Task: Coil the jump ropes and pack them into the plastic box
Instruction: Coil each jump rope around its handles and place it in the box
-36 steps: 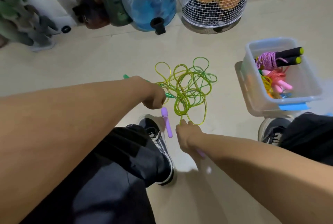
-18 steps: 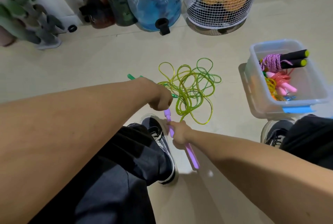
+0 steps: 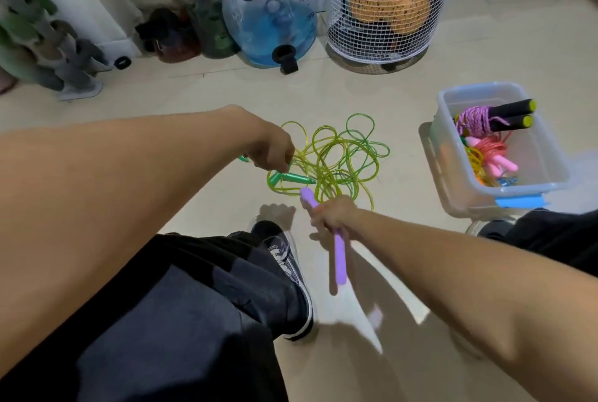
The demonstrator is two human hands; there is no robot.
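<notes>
- Our right hand (image 3: 333, 213) has its grip closed around two purple handles (image 3: 339, 256).
- One handle points far, at the rope pile. The other points near, at us.
- Our left hand (image 3: 271, 150) has its grip curled at the green-yellow rope (image 3: 339, 162), which lies in a messy pile on the floor (image 3: 372, 94), near a green handle (image 3: 296, 179).
- If we pull fast, the loops could knot up.
- The plastic box (image 3: 550, 181) sits on the right, with coiled ropes inside.

Both arms reach forward and down, left hand (image 3: 273, 150) and right hand (image 3: 333, 212) with curled fingers.
</notes>
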